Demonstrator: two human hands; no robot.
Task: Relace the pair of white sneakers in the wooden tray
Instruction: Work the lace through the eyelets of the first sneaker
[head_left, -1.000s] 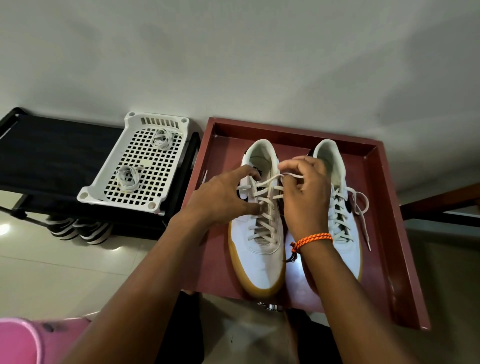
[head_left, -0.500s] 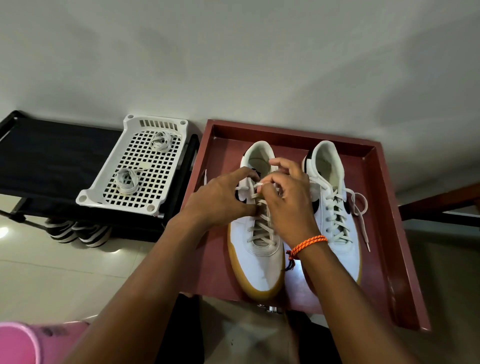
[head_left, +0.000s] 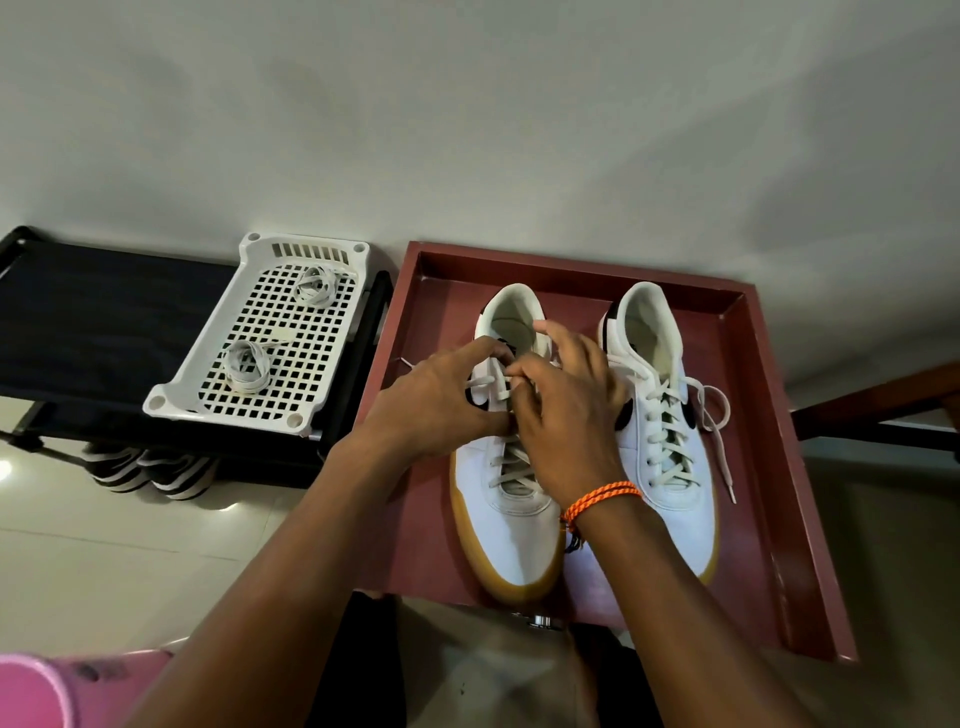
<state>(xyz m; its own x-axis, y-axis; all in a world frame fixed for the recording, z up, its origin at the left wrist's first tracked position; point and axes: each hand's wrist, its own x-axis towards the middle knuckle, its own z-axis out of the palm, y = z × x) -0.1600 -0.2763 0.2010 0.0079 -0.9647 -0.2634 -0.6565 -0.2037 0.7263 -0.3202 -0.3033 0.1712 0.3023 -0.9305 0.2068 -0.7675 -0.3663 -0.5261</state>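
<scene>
The sneakers sit side by side in the wooden tray (head_left: 810, 519), toes toward its near edge and heels toward its far edge. In the head view, the left sneaker (head_left: 511, 525) is the one being worked: the left hand (head_left: 441, 400) grips its upper side with curled fingers, and the right hand (head_left: 566, 415) pinches the lace (head_left: 480, 383) near the top eyelets, just above the tongue. The right sneaker (head_left: 670, 467) looks fully laced, its loose ends trailing toward the tray's right edge. The likely trouble is at the pinch: if the lace tip slips from the fingertips, it could pull back through the eyelet and undo the last crossing. A hard tug could also tighten one side unevenly, since the lower crossings already look snug. The right wrist hangs close over the right sneaker's inner side, so a wide pull might drag that shoe. Beyond the tray's left edge, a white basket (head_left: 171, 402) holds two coiled spare laces (head_left: 244, 364), well apart from the work.
</scene>
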